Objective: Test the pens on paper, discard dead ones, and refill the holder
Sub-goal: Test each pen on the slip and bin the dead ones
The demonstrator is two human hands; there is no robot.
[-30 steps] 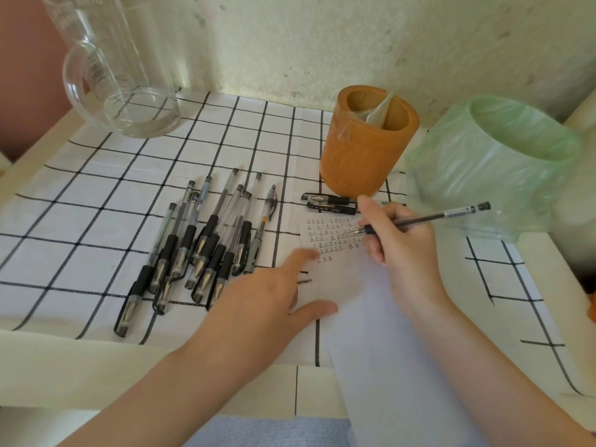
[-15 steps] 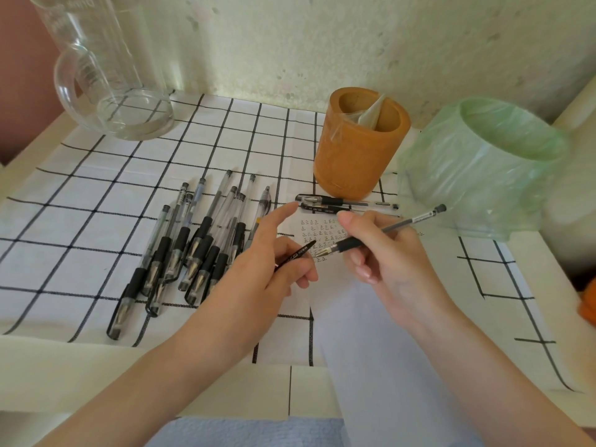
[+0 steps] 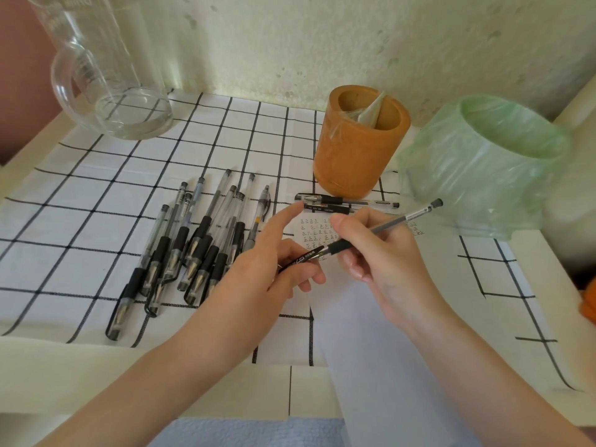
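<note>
White paper sheet (image 3: 317,230): rows of handwritten 正 marks.
Black pen cap (image 3: 301,259) in my left hand (image 3: 258,285): print unreadable.

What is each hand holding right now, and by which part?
Right hand pinches the pen by its black rubber grip near the tip. Left hand holds the black cap along its body.

We see the right hand (image 3: 383,253) gripping a pen (image 3: 380,230) over the paper (image 3: 371,317), its tip meeting the black cap (image 3: 301,259) pinched in the left hand (image 3: 267,269). A cluster of pens (image 3: 193,250) lies left on the checked cloth (image 3: 96,188). Two more pens (image 3: 342,203) lie before the orange holder (image 3: 358,143), with the green-lined bin (image 3: 483,162) just beside it.
</note>
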